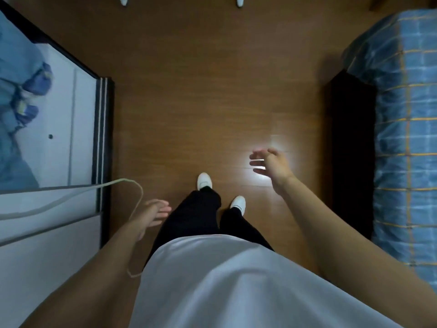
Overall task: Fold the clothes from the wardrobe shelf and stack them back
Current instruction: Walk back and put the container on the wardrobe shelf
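At the far left a wardrobe (82, 129) stands open, its dark frame edging one pale shelf, and on that shelf lies one loose heap of blue clothes (17, 95), unfolded and bunched against the left border of the view; how many garments make up the heap cannot be told. One pale cord (132, 185) loops from the wardrobe's lower edge out over the floor and down toward the person's waist. Just right of that loop the left hand (153, 213) hangs beside the leg, its grip slack: fingers nearly straight and together, holding nothing and touching nothing that can be made out. In the middle, the person's one white shirt (212, 280) fills the lower view, with black trousers (196, 214) below it and two white shoes (205, 182) on the brown wooden floor (189, 91), the left shoe set ahead of the right. Two small white objects sit at the top edge, too cut off to identify. Further right, the right hand (272, 164) is raised over a bright patch of light on the floor, its grip wide open, fingers spread and apart, empty. At the far right stands one bed (402, 138) covered in blue checked fabric with yellow lines, well apart from the clothes on the shelf.
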The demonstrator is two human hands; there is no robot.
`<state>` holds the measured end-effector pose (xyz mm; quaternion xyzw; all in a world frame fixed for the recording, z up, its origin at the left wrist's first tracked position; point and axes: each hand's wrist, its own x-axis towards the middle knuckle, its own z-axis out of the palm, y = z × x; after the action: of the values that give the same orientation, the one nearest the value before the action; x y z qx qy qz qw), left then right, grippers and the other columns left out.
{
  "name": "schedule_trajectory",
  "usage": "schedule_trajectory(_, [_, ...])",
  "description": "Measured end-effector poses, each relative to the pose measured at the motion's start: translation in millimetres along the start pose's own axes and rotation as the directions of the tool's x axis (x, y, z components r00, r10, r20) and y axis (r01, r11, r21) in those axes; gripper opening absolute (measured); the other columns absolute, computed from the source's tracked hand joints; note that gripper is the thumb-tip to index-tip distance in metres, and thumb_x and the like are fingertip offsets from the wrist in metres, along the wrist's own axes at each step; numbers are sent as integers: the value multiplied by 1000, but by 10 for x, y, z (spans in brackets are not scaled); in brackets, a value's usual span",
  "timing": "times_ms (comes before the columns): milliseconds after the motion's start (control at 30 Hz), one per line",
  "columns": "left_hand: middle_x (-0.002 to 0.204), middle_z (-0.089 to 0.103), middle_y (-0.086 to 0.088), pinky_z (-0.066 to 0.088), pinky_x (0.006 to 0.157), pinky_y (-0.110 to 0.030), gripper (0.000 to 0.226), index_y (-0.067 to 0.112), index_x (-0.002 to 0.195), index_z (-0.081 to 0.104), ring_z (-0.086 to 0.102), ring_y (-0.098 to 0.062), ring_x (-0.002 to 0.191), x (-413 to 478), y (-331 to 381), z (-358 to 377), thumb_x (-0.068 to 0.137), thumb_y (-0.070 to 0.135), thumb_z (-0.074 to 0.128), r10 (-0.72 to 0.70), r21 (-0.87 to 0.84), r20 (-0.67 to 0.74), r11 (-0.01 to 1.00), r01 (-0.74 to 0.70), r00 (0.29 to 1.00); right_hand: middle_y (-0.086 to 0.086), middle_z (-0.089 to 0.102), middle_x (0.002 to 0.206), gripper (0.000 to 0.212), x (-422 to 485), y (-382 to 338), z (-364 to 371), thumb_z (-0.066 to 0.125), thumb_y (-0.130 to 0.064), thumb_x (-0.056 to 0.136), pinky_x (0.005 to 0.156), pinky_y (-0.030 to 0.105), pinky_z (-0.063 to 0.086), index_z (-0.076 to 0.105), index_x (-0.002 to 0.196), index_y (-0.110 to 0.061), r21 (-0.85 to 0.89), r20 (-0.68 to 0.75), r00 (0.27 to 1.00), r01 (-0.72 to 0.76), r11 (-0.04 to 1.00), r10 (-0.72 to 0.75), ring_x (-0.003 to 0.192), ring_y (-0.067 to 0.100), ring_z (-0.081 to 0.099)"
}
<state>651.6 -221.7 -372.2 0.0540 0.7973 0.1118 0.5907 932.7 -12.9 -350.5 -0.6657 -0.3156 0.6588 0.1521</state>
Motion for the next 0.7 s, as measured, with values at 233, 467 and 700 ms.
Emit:
schedule_trajectory(233, [115,72,-10,48,91,-37,18,10,103,70,65,-24,103,585,667,-232,100,14,53,-151,-102,-39,984,146,988,4,70,89,13,819,-1084,400,53,-14,96,77,36,57,65,94,-15,-63,16,999,48,997,-47,80,20,68])
schedule_trajectory(467, [117,71,-7,50,97,-39,25,10,115,66,64,-22,110,1122,2783,-557,104,14,44,88,-71,44,994,-85,995,15,68,95,20,1390,-1519,317,53,-12,101,78,40,53,66,108,1,-263,-98,988,-140,955,118,82,25,64])
schedule_trajectory(700, [105,74,-1,55,89,-31,23,17,110,68,70,-14,98,1184,5151,-826,104,17,45,418,-163,78,901,-402,905,14,69,96,23,1834,-1883,5,52,-15,103,92,48,55,67,111,0,-370,-182,958,-277,887,223,90,31,65])
